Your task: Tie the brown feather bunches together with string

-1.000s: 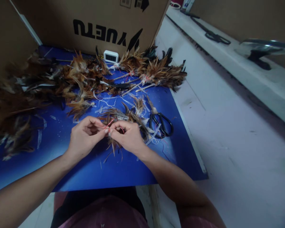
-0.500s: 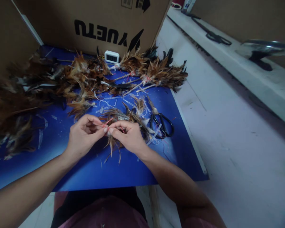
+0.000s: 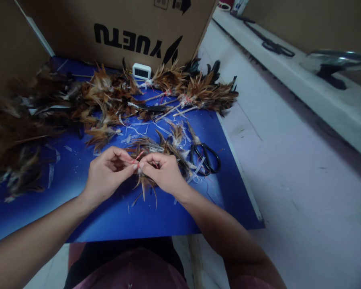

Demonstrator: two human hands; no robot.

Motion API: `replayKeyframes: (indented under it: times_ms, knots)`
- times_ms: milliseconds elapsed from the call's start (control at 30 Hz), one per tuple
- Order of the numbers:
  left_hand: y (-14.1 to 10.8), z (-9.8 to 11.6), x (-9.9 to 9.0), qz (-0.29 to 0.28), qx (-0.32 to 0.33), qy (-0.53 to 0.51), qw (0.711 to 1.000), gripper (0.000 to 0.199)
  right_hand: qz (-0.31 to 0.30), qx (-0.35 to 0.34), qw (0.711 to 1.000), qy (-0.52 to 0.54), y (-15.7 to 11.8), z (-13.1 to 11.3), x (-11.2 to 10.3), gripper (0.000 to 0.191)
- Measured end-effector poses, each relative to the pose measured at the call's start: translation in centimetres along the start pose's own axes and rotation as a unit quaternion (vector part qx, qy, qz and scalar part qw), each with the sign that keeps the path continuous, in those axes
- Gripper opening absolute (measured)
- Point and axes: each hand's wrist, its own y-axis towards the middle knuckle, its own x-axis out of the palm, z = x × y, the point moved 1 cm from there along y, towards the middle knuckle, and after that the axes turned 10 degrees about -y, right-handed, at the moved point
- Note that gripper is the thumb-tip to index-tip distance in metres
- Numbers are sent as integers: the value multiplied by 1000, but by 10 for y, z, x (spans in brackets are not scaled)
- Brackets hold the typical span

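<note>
My left hand (image 3: 106, 173) pinches red string (image 3: 138, 156) at the base of a small bunch of brown feathers (image 3: 144, 184). Fingertip to fingertip with it, my right hand (image 3: 162, 170) is closed on the same spot, thumb and forefinger pressed together. Feather tips hang below the hands toward the near table edge; the tied part is mostly hidden by the fingers. Just beyond the hands lies a loose heap of feathers (image 3: 168, 146). Black-handled scissors (image 3: 206, 158) rest to the right of my right hand.
Large piles of brown feathers (image 3: 23, 124) cover the left of the blue table (image 3: 132, 220). Feather bundles on sticks (image 3: 204, 94) lie at the back right, near a small white digital timer (image 3: 141, 72). A cardboard box (image 3: 78, 28) stands behind. Clear plastic strips are scattered about.
Both hands stay pinched together and have barely moved. The feather tips under them have swung slightly to the right.
</note>
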Motion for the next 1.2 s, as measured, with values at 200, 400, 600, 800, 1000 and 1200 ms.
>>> replayKeyframes:
  times_ms: [200, 400, 600, 800, 1000, 1200]
  knots:
    - [0, 1, 2, -1, -7, 0, 1000, 22, 9, -4, 1000, -24, -2, 5, 3, 9]
    - [-1, -1, 1, 10, -11, -9, 1000, 25, 12, -9, 999, -35, -2, 6, 3, 9]
    - [-1, -2, 0, 24, -15, -26, 999, 24, 26, -17, 998, -50, -2, 3, 2, 9]
    - [-1, -3, -2, 32, -26, -51, 998, 27, 44, -12, 997, -63, -2, 0, -1, 12]
    - [0, -4, -3, 34, -6, -71, 997, 28, 40, 2, 998, -46, -3, -2, -1, 9]
    - [1, -8, -6, 40, 9, -88, 995, 26, 37, -1, 998, -43, -3, -2, -2, 8]
